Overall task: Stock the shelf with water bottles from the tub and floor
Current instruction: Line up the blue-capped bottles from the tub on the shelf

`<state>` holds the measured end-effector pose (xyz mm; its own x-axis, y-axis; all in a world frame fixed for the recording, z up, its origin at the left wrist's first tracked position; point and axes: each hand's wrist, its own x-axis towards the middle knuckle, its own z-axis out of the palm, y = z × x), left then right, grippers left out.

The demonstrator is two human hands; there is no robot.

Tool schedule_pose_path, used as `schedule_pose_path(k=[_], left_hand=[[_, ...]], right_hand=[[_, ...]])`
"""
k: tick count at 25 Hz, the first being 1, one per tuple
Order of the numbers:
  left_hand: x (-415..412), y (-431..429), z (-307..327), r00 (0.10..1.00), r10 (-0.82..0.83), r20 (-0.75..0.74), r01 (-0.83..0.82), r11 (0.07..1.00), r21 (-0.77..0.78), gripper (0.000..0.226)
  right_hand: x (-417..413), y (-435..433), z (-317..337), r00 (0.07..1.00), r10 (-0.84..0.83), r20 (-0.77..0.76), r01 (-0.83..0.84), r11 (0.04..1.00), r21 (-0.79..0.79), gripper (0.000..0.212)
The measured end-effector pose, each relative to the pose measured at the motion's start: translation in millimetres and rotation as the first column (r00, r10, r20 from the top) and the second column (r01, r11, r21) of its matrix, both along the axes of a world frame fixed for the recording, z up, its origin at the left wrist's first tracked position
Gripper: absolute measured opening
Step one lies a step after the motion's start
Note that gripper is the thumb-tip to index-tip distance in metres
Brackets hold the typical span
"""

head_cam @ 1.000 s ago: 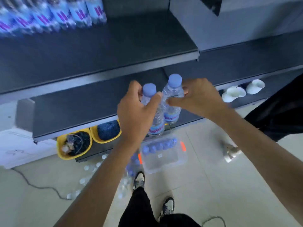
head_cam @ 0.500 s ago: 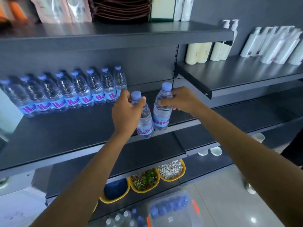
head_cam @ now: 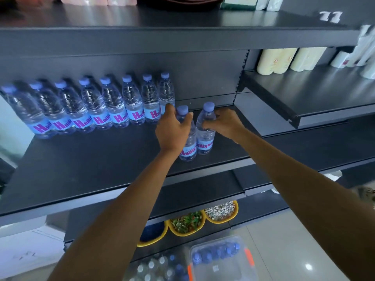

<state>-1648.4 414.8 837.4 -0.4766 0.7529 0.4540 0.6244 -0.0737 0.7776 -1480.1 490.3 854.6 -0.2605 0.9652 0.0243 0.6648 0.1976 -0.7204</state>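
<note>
Carried deeper over the dark shelf (head_cam: 101,165) to frame centre | left hand (head_cam: 172,130) grasps left water bottle (head_cam: 189,150) | right hand (head_cam: 225,123) grasps right water bottle (head_cam: 205,139) | upright, side by side

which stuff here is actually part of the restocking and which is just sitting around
Part of the job:
left hand gripping the left bottle
right hand gripping the right bottle
row of bottles on the shelf
tub of bottles
loose bottles on the floor

Just lying about:
yellow bowls
cream bottles
white containers, blurred
</note>
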Motion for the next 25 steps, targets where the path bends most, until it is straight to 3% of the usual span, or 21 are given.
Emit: schedule_pose_path(k=[2, 6, 9, 11, 13, 16, 18, 22, 25], left_hand=[[1, 8, -4, 1.000, -0.001, 0.005, 0.001, 1.000, -0.015, 0.036], [11, 9, -27, 0.995, -0.062, 0.084, 0.058, 0.997, 0.047, 0.037], [7, -1, -62, 0.951, -0.222, 0.213, 0.213, 0.975, 0.066, 0.073], [3, -9, -89, 0.938, -0.224, 0.264, 0.242, 0.970, -0.038, 0.097], [4, -16, -111, 0.911, -0.225, 0.347, 0.277, 0.955, -0.109, 0.090], [8, -14, -123, 0.953, -0.142, 0.266, 0.191, 0.967, -0.169, 0.063], [13, -4, -124, 0.967, -0.065, 0.247, 0.113, 0.975, -0.189, 0.055], [25, 24, -122, 0.977, 0.122, 0.173, -0.077, 0.966, -0.245, 0.060], [26, 45, -119, 0.971, 0.220, 0.097, -0.186, 0.942, -0.280, 0.065]], right_hand=[[-7, 8, -9, 0.997, -0.019, -0.069, 0.017, 1.000, -0.018, 0.025], [-20, 5, -37, 0.936, -0.074, -0.344, 0.047, 0.995, -0.088, 0.044], [-23, 4, -54, 0.895, -0.106, -0.433, 0.106, 0.994, -0.025, 0.048], [-17, 8, -59, 0.893, -0.047, -0.448, 0.068, 0.997, 0.031, 0.052], [-8, 11, -63, 0.901, 0.042, -0.431, -0.008, 0.997, 0.081, 0.048], [5, 23, -66, 0.921, 0.102, -0.375, -0.035, 0.983, 0.182, 0.039], [12, 30, -69, 0.902, 0.098, -0.420, -0.033, 0.987, 0.158, 0.042], [15, 27, -79, 0.834, 0.139, -0.534, -0.084, 0.989, 0.125, 0.065], [16, 21, -103, 0.870, 0.208, -0.447, -0.161, 0.977, 0.143, 0.078]])
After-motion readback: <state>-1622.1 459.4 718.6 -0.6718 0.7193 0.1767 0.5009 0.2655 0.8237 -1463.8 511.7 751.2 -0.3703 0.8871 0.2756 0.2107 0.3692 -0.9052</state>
